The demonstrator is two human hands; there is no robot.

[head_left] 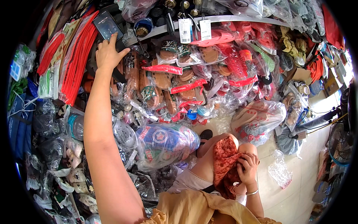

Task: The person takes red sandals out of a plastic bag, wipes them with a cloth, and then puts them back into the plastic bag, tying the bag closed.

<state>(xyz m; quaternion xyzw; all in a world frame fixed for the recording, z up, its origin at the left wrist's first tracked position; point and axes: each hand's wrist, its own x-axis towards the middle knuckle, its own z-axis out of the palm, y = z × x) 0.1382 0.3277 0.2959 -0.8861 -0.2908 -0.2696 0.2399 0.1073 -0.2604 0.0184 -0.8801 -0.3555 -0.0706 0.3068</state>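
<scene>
My left arm stretches far up and to the left. At its end my left hand [108, 55] is open, its thumb spread wide and a fingertip at the lower edge of the screen of a dark phone [106, 23]. The phone leans among the goods with its screen lit, and the hand does not grip it. My right hand [247, 167] rests by my knee with its fingers curled over a rust-red textured cloth [224, 151]. This cloth drapes over my bare leg and hangs down between my knees. A bangle [253, 192] circles the right wrist.
Plastic-wrapped sandals [162, 80] crowd the rack ahead, under hanging white tags [185, 31]. Red folded packs [76, 61] stand left of my arm. A bagged blue bundle [167, 142] lies before my knees, a full plastic bag [257, 121] beyond them. A fan [337, 143] stands far right.
</scene>
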